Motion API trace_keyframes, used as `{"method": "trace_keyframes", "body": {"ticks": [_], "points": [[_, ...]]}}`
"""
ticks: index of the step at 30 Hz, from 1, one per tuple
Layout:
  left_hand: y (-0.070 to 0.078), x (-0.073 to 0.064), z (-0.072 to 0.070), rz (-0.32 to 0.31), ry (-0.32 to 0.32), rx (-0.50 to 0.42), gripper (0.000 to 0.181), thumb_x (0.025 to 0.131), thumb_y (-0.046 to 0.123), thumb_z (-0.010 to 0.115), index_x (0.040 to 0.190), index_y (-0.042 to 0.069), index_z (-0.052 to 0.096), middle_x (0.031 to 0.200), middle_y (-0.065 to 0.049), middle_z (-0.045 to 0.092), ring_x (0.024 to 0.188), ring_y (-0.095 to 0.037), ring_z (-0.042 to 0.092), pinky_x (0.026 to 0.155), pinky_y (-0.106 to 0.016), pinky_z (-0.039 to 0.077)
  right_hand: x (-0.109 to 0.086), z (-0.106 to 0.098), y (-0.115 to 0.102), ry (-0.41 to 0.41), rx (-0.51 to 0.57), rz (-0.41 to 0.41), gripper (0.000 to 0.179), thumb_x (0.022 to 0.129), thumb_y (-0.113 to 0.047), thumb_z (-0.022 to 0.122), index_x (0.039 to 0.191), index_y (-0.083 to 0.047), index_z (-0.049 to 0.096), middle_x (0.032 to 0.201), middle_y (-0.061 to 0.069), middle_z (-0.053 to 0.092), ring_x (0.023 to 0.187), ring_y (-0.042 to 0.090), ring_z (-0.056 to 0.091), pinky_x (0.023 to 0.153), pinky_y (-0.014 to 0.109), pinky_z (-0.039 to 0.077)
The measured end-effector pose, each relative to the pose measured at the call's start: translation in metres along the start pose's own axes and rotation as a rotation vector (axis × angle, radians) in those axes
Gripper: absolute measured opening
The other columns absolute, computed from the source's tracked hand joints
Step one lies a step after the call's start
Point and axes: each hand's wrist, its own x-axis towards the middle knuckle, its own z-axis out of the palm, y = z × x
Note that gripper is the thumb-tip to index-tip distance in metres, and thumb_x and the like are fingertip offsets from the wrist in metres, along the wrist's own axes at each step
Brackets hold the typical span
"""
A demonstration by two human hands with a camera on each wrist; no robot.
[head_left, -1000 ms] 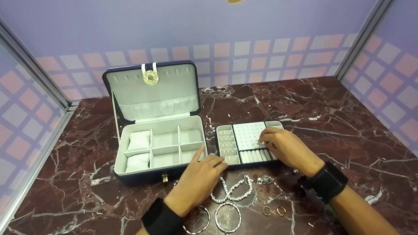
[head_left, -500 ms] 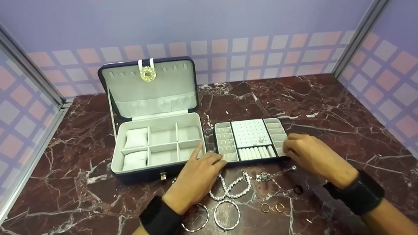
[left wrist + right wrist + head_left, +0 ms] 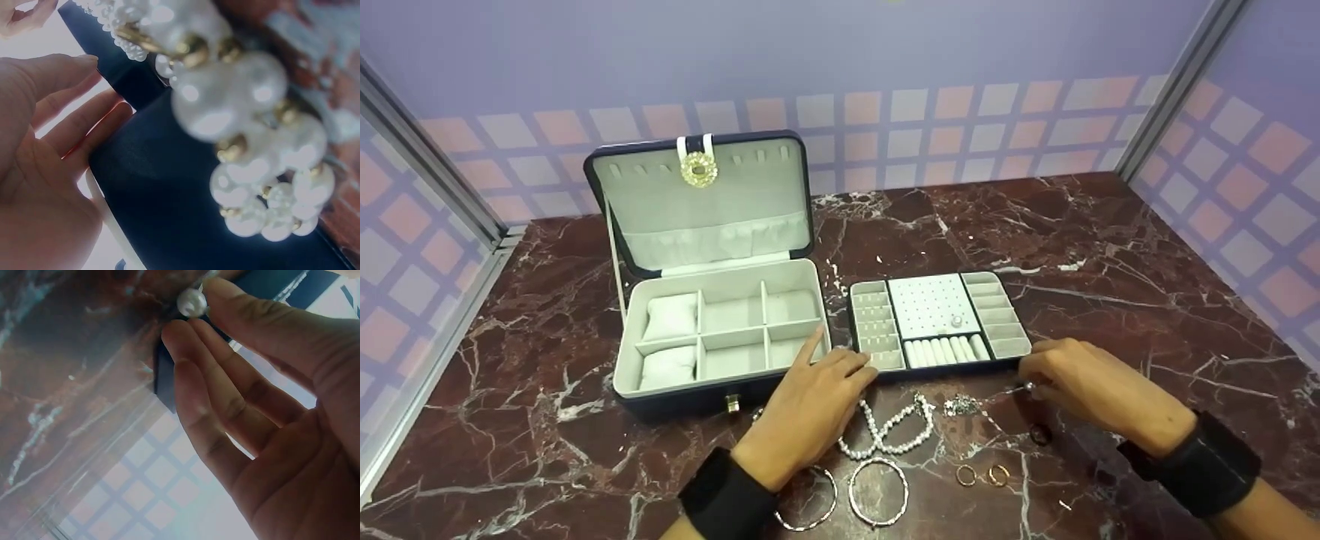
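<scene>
My right hand (image 3: 1084, 386) is low at the front right corner of the small jewelry tray (image 3: 1011, 358). Its thumb and fingertips pinch a white pearl earring (image 3: 192, 302). My left hand (image 3: 814, 401) rests, fingers extended, between the large jewelry box (image 3: 675, 401) and the tray, fingertips at the tray's front left corner. In the left wrist view its fingers (image 3: 84, 126) lie along dark navy sides, with large pearls (image 3: 208, 107) close to the camera. On the tray's white perforated panel (image 3: 930, 300) sits a round, pale earring (image 3: 957, 321).
A beaded pearl necklace (image 3: 904, 448) and a silvery jewelry cluster (image 3: 962, 406) lie in front of the tray. Nearer are two bangles, one a full ring (image 3: 878, 491), two gold rings, one at the right (image 3: 998, 475), and a dark ring (image 3: 1040, 434). The box's lid (image 3: 705, 202) stands raised.
My right hand has left the perforated panel, where the pale earring now shows, and come right and down to the pearl earring on the table. My left hand has stayed put.
</scene>
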Motion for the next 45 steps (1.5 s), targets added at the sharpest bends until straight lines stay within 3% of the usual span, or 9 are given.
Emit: {"method": "trace_keyframes", "body": {"ticks": [7,15,27,33,37,45], "points": [[0.0,-0.001,0.0,-0.002,-0.006,0.01,0.024,0.101,0.022,0.06,0.122,0.017,0.071,0.13,-0.004,0.071,0.123,-0.02,0.065,0.124,-0.057,0.029,0.001,0.008,0.004,0.004,-0.03,-0.007,0.023,0.078,0.0,0.08,0.08,-0.02,0.07,0.08,-0.006,0.068,0.068,0.004,0.061,0.061,0.025,0.057],[0.0,0.0,0.001,0.003,0.006,0.001,0.024,0.1,0.021,0.061,0.121,0.016,0.071,0.13,-0.004,0.071,0.122,-0.02,0.065,0.124,-0.056,0.029,0.003,0.004,-0.001,0.018,-0.038,0.023,0.026,0.079,0.004,0.076,0.078,-0.02,0.068,0.078,-0.008,0.067,0.066,0.002,0.059,0.058,0.023,0.055],[0.0,0.0,0.002,0.005,0.019,0.024,0.023,0.1,0.021,0.061,0.121,0.017,0.071,0.129,-0.002,0.071,0.121,-0.019,0.065,0.124,-0.055,0.031,0.017,0.0,-0.01,0.135,-0.098,-0.028,0.021,0.079,0.0,0.079,0.092,-0.016,0.075,0.092,-0.003,0.069,0.073,0.008,0.066,0.064,0.026,0.059],[0.001,-0.001,0.002,0.004,-0.001,0.052,0.037,0.1,0.024,0.061,0.137,0.017,0.061,0.132,-0.001,0.07,0.123,-0.019,0.065,0.125,-0.055,0.029,0.024,0.001,-0.01,0.168,-0.085,-0.066,0.021,0.08,0.0,0.079,0.096,-0.014,0.076,0.1,0.0,0.071,0.083,0.013,0.07,0.073,0.031,0.062],[0.002,0.0,0.001,-0.006,-0.034,0.065,0.05,0.1,0.027,0.061,0.148,0.017,0.051,0.137,-0.002,0.067,0.127,-0.021,0.063,0.125,-0.054,0.028,0.027,0.001,-0.01,0.192,-0.087,-0.072,0.024,0.08,-0.001,0.08,0.099,-0.014,0.076,0.097,-0.001,0.068,0.081,0.01,0.068,0.072,0.029,0.061],[0.003,0.001,0.0,-0.026,-0.058,0.069,0.051,0.101,0.03,0.06,0.151,0.024,0.048,0.148,-0.008,0.058,0.126,-0.027,0.065,0.124,-0.056,0.029,0.038,0.005,-0.009,0.302,-0.045,-0.038,0.029,0.076,0.005,0.082,0.101,-0.007,0.073,0.097,0.004,0.07,0.084,0.015,0.069,0.074,0.031,0.062]]}}
